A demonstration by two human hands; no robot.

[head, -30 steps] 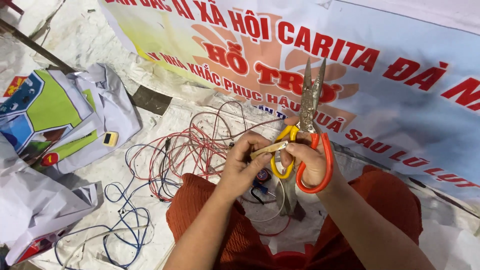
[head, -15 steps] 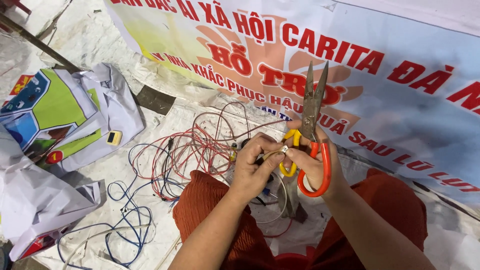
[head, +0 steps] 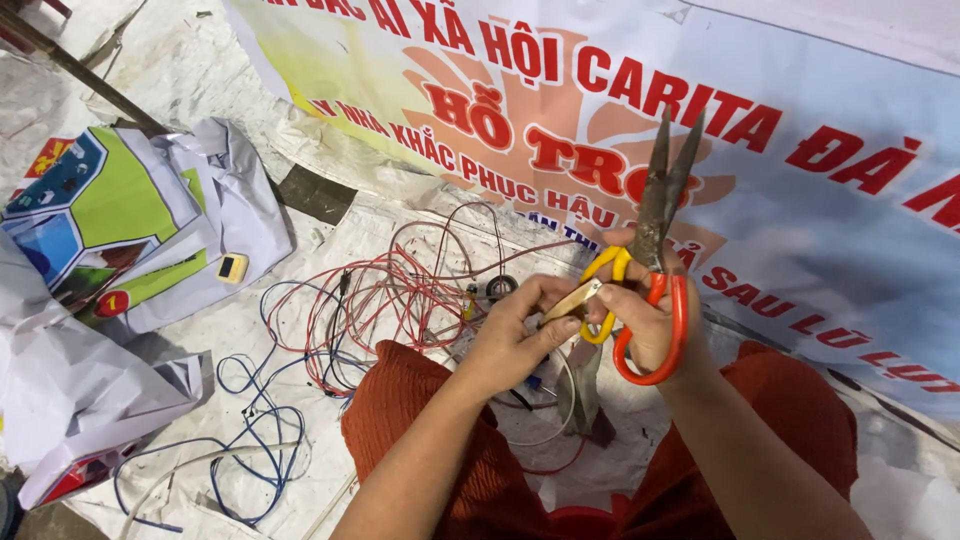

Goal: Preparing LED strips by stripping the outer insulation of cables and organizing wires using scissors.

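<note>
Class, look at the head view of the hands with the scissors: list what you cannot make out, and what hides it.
- Pale strip: the left hand and right hand cover its ends.
- Scissors: lower handle loops partly behind the right hand's fingers.
- Red and blue wires: tangle runs under the hands and orange-clad knees.
- Small yellow object: too small to identify.

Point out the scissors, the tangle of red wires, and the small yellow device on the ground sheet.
scissors (head: 662,195), head view, on the blades
red wires (head: 385,290), head view, middle of the tangle
small yellow device (head: 232,267), head view, on its face
</note>
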